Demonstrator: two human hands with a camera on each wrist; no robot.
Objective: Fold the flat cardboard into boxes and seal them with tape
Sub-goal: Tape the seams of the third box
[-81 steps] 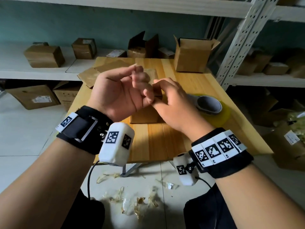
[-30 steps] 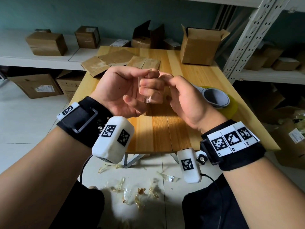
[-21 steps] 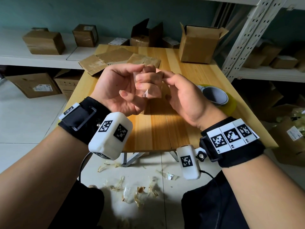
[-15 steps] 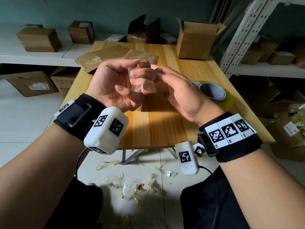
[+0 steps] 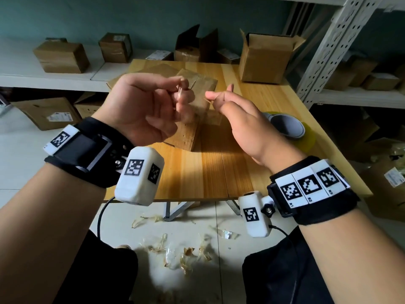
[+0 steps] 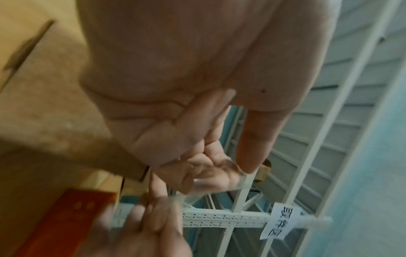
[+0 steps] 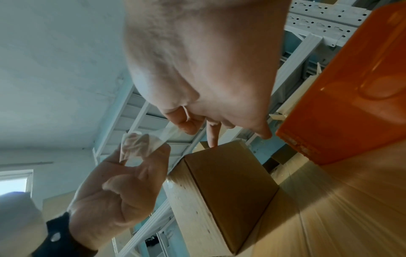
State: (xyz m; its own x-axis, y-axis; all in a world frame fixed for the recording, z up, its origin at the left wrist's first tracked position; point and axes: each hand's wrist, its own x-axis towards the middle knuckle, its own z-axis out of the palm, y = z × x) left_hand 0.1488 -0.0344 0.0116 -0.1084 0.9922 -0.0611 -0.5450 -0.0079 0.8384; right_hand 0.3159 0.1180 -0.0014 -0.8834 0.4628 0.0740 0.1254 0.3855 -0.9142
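Cardboard comes first in bulk here: the wooden table carries an open-topped box at its far right corner, flat cardboard sheets at its far middle, and a small folded box lying near the centre, below the raised hands. A tape roll sits on the table's right side, just beyond the right wrist. Torn tape scraps litter the floor in front of the table. Both hands hover above the small box, apart from it. The left hand pinches a crumpled piece of clear tape between thumb and fingertips. The right hand has its fingers curled, thumb against forefinger, apparently nipping a stretched end of that tape, though blur leaves this uncertain.
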